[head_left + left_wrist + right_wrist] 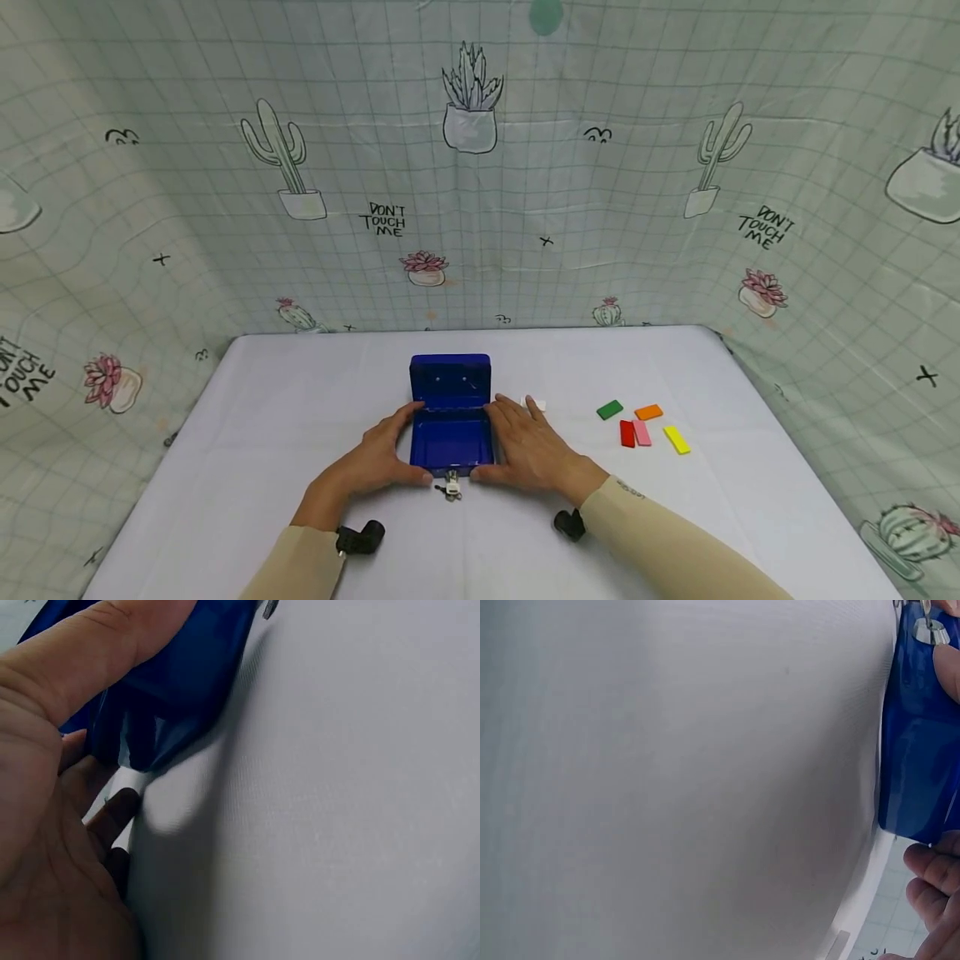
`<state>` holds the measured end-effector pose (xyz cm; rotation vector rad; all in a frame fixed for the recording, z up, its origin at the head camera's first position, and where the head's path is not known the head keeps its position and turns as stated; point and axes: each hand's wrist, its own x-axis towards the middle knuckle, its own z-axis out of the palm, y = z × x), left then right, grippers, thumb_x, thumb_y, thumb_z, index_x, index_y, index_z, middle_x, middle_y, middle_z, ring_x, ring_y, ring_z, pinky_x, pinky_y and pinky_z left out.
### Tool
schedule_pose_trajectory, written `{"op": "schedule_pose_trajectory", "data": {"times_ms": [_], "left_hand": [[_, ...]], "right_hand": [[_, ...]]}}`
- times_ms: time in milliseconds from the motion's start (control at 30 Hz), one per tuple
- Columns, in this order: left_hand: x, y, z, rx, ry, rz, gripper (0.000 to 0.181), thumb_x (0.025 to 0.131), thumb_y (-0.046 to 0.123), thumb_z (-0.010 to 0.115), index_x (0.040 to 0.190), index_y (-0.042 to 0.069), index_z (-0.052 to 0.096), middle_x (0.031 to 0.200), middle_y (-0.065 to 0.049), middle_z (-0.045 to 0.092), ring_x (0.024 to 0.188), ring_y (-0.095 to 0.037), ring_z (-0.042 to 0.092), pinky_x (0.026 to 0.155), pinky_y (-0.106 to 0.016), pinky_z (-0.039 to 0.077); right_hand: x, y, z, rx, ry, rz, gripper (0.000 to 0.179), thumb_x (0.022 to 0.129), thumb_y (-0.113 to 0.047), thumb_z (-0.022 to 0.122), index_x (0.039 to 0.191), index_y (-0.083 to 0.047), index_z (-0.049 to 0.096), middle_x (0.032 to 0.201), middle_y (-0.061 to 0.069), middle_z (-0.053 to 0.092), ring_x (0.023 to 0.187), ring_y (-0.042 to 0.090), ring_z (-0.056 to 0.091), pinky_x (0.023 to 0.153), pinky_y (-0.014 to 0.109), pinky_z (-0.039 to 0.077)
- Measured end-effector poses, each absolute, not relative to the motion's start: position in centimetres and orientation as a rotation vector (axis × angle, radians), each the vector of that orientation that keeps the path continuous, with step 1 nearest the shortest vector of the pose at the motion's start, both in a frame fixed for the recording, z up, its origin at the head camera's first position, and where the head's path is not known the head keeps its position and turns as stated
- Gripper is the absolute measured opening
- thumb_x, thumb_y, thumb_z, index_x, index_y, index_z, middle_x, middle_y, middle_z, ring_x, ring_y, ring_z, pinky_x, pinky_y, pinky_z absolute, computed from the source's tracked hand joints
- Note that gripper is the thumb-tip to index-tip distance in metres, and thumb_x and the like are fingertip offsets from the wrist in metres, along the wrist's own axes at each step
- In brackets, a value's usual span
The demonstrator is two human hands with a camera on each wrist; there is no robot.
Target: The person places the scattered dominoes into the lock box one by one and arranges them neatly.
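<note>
A blue metal cash box (452, 443) stands on the white table with its lid (450, 382) raised and its inside bare. My left hand (373, 458) grips the box's left side, thumb at the front corner and fingers along the side. On the opposite side my right hand (534, 443) holds it the same way, its thumb beside the lock. Keys (452, 489) hang from the front lock, and the silver lock (931, 632) shows in the right wrist view. In the left wrist view, the thumb lies over the blue box wall (184, 682).
Right of the box lie small flat blocks: green (610, 409), orange (648, 412), red (627, 433), pink (642, 432) and yellow (677, 440). A white block (539, 405) is partly hidden behind my right fingers. A patterned curtain (525, 200) hangs behind the table.
</note>
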<state>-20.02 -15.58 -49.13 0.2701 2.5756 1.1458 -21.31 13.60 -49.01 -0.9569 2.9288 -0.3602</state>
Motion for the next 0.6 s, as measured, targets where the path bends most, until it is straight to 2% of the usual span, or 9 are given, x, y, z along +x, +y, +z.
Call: {"op": "schedule_pose_trajectory", "data": {"times_ms": [333,600], "left_hand": [[-20.03,-15.85,-49.51,0.287,2.569,1.198,0.109,0.073,0.04,0.096,0.162,0.027,0.035,0.17,-0.016,0.034,0.155,-0.049,0.029,0.117,-0.078,0.027],[-19.99,-15.8,-49.53,0.275,2.551,1.259,0.107,0.073,0.035,0.096,0.162,0.026,0.036,0.171,-0.016,0.033,0.157,-0.047,0.028,0.12,-0.076,0.025]], "right_hand": [[-21.52,13.4,-48.93,-0.974,2.93,-0.37,0.102,0.09,-0.071,0.069,0.16,-0.003,0.038,0.164,0.02,0.044,0.156,0.036,0.036,0.128,0.064,0.022],[-21.66,13.22,-49.06,-1.014,2.974,-0.33,0.101,0.089,-0.072,0.069,0.157,-0.003,0.041,0.155,0.016,0.052,0.147,0.033,0.046,0.127,0.055,0.03]]}}
